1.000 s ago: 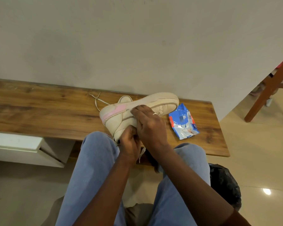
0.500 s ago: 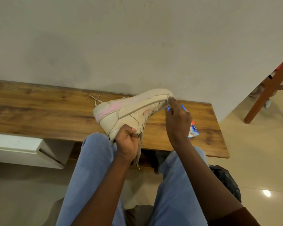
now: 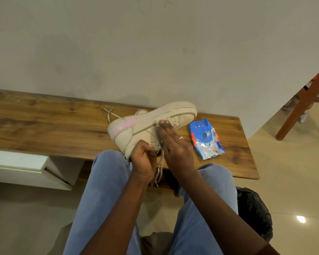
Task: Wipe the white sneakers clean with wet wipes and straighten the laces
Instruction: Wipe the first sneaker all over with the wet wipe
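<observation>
Facing the wooden bench [image 3: 44, 126], we hold 1 white sneaker [image 3: 145, 129] sideways over its near edge. Our left hand [image 3: 143, 159] grips the collar, and our right hand [image 3: 177, 146] presses straight fingers on its flank, perhaps over a wipe [image 3: 157, 123]. The wipes pack [image 3: 206, 138] lies just beside.

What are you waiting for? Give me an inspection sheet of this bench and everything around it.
Surface: wooden bench against the wall.
Job's things: white sneaker held on its side, a lace dangling between the hands; blue wipes pack lying on the bench to its right.
Clutter: black bag on the floor.
Grips: left hand grips the sneaker's lower edge; right hand lies flat-fingered on its side; any wipe underneath cannot be told.
Cables: nothing seen.
Surroundings: tiled floor, wooden chair leg, white drawer unit below the bench.
</observation>
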